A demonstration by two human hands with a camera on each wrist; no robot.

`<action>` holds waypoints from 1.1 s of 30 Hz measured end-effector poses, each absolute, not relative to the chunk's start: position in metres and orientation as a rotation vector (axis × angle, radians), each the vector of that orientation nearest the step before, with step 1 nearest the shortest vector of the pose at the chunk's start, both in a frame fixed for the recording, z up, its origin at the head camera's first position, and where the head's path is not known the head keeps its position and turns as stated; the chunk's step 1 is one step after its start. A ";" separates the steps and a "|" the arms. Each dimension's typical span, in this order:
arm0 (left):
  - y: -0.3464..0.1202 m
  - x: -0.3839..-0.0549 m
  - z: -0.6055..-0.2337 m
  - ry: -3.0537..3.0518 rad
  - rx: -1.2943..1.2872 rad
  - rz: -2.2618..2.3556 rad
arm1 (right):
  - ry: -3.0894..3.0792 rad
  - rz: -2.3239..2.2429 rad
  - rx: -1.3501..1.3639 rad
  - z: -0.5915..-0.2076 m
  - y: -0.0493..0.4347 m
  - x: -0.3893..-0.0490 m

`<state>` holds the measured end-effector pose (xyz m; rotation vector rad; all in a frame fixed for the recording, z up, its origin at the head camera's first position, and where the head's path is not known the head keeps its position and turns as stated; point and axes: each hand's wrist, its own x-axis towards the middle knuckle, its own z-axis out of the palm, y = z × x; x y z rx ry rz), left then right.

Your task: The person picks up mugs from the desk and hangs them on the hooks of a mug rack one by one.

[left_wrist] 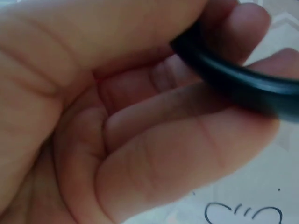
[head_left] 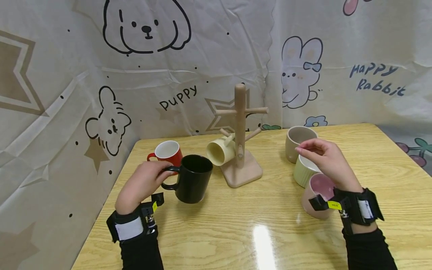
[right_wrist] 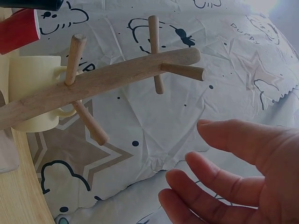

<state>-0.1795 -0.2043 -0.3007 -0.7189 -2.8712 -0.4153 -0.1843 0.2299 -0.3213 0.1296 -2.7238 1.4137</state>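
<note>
Black inside and out, one mug hangs near the red cup: the left hand pinches its handle, probably leaving its body clear. The right hand, fingers loosely curved and apart, holds nothing near the pale green cup.

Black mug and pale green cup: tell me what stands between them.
In the head view, the wooden rack stands between the black mug, held by the left hand, and the pale green cup.
</note>
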 end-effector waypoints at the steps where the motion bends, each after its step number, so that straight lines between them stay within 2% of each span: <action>1: -0.201 -0.179 -0.300 -2.864 -0.729 -0.402 | -2.725 1.413 0.131 -0.321 0.230 -0.184; 33: -0.133 -0.174 -0.306 -2.879 -1.060 -0.358 | -2.746 1.388 0.160 -0.321 0.228 -0.185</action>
